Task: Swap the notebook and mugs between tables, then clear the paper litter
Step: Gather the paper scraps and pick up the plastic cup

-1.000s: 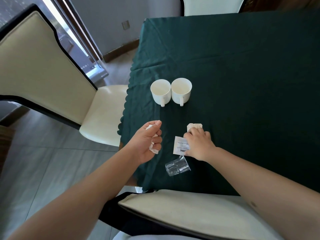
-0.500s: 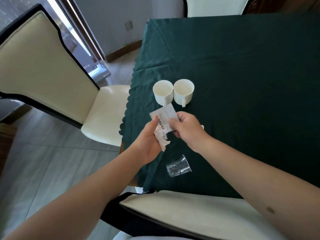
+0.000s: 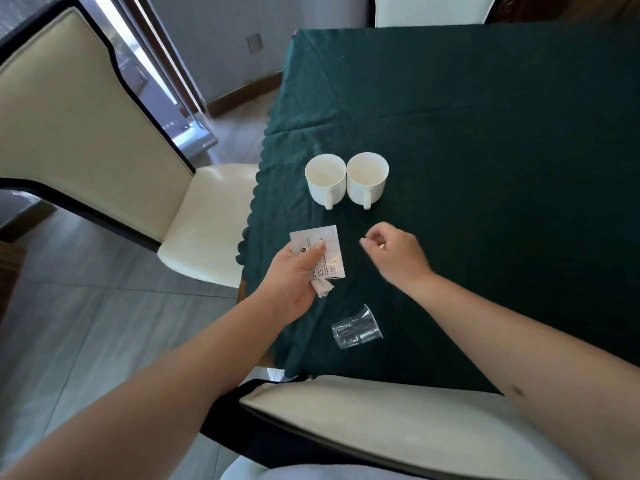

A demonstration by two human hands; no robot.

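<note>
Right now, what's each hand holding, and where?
Left hand pinches the paper packet at its lower left, with crumpled tissue beneath. Right hand holds nothing visible.

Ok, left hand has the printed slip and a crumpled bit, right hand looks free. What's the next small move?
Probably lower the right hand onto the small white scrap that seems to lie just beneath its curled fingers. The left hand already pinches the printed slip and a crumpled tissue, so the right hand is the freer one. The clear plastic cup lies on its side nearby; leave it.
</note>
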